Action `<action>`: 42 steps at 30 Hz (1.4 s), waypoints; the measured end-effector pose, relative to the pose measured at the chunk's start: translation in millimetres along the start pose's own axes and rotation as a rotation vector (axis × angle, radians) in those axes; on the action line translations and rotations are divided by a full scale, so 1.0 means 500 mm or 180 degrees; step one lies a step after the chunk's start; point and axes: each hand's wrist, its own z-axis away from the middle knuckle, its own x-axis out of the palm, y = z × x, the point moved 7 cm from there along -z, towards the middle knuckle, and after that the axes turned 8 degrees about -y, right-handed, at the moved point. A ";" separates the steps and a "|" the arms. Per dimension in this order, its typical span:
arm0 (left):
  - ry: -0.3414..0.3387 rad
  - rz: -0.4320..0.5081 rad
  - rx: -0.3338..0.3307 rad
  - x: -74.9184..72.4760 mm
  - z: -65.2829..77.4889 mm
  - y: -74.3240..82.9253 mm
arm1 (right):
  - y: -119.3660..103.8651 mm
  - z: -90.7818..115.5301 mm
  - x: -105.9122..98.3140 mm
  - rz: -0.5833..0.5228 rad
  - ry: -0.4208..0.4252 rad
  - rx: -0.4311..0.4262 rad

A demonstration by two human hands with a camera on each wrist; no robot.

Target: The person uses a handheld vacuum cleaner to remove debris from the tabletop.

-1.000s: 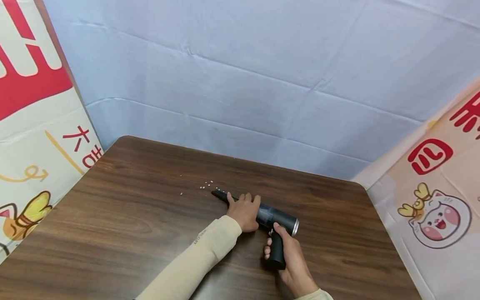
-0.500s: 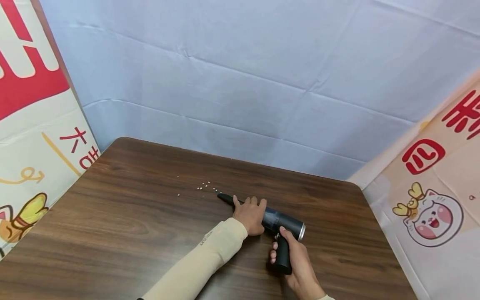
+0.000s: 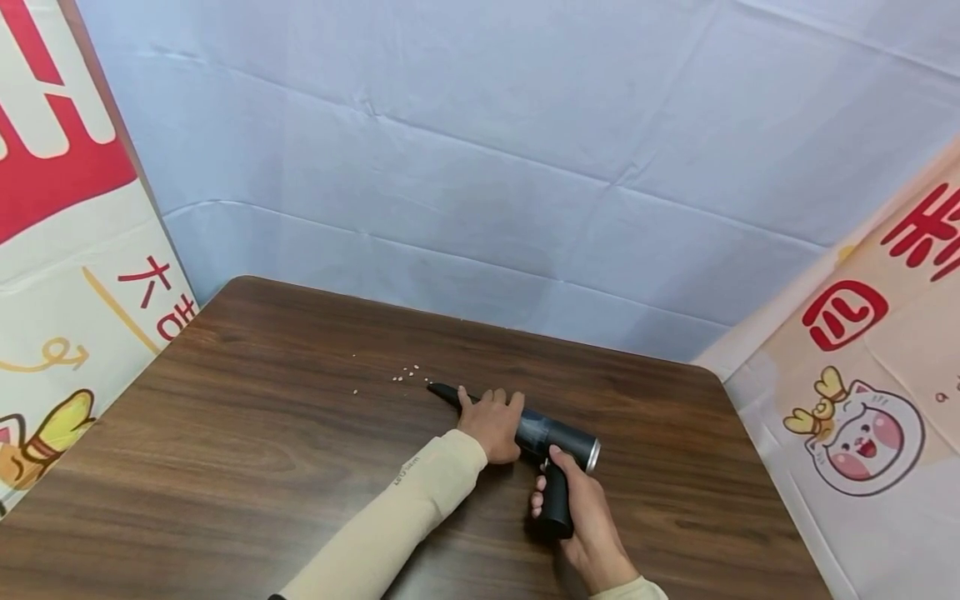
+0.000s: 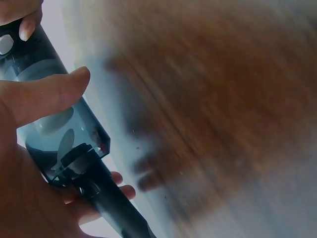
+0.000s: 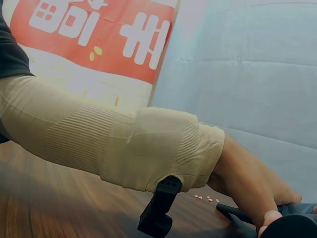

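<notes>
A black handheld vacuum (image 3: 558, 437) with a clear dust cup and a long thin nozzle (image 3: 444, 393) lies low over the brown wooden table (image 3: 247, 467). My right hand (image 3: 581, 517) grips its pistol handle. My left hand (image 3: 491, 423) wraps the front of the body where the nozzle joins; in the left wrist view the thumb and fingers curl round the clear dust cup (image 4: 54, 124). The nozzle tip points at several small pale crumbs (image 3: 408, 374) scattered just beyond it, also seen as crumbs (image 5: 206, 199) in the right wrist view.
A pale blue sheet (image 3: 487, 167) hangs behind the table. Printed banners stand at the left (image 3: 67, 250) and right (image 3: 870, 400) edges. The table's far edge and right corner lie close to the vacuum.
Half a second ago the vacuum and both hands had shifted slightly right; now they are back to the left, and the nozzle tip is nearer the crumbs.
</notes>
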 end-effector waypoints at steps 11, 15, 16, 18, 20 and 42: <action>0.0004 0.0067 -0.0032 -0.004 0.001 -0.032 | 0.002 -0.015 0.026 0.0001 -0.0025 -0.0002; 0.0055 0.0078 -0.0041 -0.005 0.002 -0.040 | 0.003 -0.020 0.032 0.0018 -0.0042 -0.0033; 0.0058 0.0076 -0.0043 -0.005 0.002 -0.042 | 0.004 -0.022 0.034 0.0012 -0.0052 -0.0038; 0.0060 0.0075 -0.0053 -0.004 0.003 -0.046 | 0.005 -0.024 0.037 0.0006 -0.0067 -0.0049; 0.0070 0.0082 -0.0062 -0.004 0.004 -0.050 | 0.005 -0.027 0.040 0.0006 -0.0080 -0.0065; 0.0142 0.0099 0.0029 -0.008 -0.007 -0.079 | 0.017 -0.047 0.065 -0.0088 0.0134 -0.0289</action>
